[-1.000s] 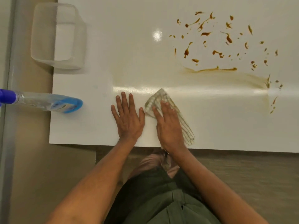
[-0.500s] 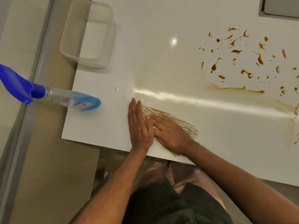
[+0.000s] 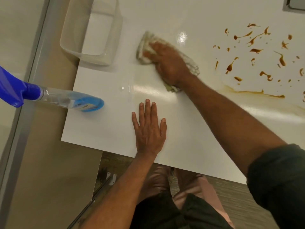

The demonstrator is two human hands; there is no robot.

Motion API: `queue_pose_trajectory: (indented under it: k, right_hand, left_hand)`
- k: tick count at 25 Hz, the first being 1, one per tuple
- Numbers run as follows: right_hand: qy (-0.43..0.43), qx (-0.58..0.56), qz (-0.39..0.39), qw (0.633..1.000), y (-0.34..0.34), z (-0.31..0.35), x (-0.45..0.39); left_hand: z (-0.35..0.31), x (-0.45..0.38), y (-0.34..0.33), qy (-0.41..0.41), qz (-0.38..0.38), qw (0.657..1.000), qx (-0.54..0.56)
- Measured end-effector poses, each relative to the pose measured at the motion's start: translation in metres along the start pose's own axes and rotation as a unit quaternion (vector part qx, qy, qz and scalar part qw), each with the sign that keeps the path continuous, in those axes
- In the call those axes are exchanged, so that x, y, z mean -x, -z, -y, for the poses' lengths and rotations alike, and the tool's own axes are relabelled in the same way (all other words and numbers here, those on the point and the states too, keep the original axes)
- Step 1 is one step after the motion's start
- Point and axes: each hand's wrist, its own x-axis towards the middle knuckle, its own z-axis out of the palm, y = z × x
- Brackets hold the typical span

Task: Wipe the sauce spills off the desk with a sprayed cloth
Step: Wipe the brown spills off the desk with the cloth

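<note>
Lower centre of frame: dark shorts and bare legs of the person, standing at the near edge of the white desk (image 3: 105, 129). Left hand (image 3: 149, 129) lies palm-down on the desktop just inside that edge, centre frame; fingers straight and close together, thumb slightly apart, holding nothing. Left forearm runs down toward the lower left. Right arm enters from the right edge, dark sleeve (image 3: 280, 187) at the upper arm, and reaches diagonally across toward upper centre. Right hand (image 3: 168, 61) presses down on the cloth (image 3: 145, 47), fingers spread over it; hand and cloth are motion-blurred, so exact finger placement cannot be told. Cloth is pale and crumpled, showing beyond the fingertips and at the wrist side. Sauce spills (image 3: 257, 52): brown drops and streaks at upper right, well apart from the cloth, with a long smeared line below them. Spray bottle (image 3: 69, 100) lies on its side at the desk's left edge, blue trigger head overhanging to the left. Clear plastic container (image 3: 92, 30) sits at upper left, near the cloth but not touching. Grey object partly visible in the top right corner.
</note>
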Motion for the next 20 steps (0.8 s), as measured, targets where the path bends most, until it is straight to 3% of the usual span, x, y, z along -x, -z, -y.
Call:
queue_pose_trajectory:
  k: [3,5,8,11,13,17,20]
  right_hand:
    - [-0.167,-0.017,-0.099,0.981,0.008,-0.022,0.027]
    - [-0.211,-0.036,-0.129,0.968,0.001,-0.004,0.071]
    - [-0.163,-0.045,-0.077,0.983,-0.027,0.042,0.168]
    - [-0.098,-0.007,-0.008,0.995,-0.033,0.035,0.273]
    - [-0.157,0.012,-0.031,0.987,-0.02,-0.001,0.325]
    - [-0.411,0.002,-0.133,0.902,-0.001,-0.044,0.381]
    - [-0.509,-0.011,-0.17,0.844,-0.01,-0.016,0.361]
  left_hand:
    - [0.0,0.0,-0.001,0.005,0.007,1.0,-0.021]
    - [-0.002,0.0,0.001,0.004,0.011,1.0,-0.028]
    - [-0.002,-0.001,0.005,0.0,0.023,0.999,-0.042]
    - [-0.002,-0.001,0.007,0.001,0.039,0.998,-0.053]
    - [-0.003,-0.001,0.007,0.004,0.042,0.997,-0.059]
    - [-0.004,-0.002,0.007,0.004,0.05,0.997,-0.062]
    - [-0.005,-0.002,0.008,0.004,0.055,0.997,-0.058]
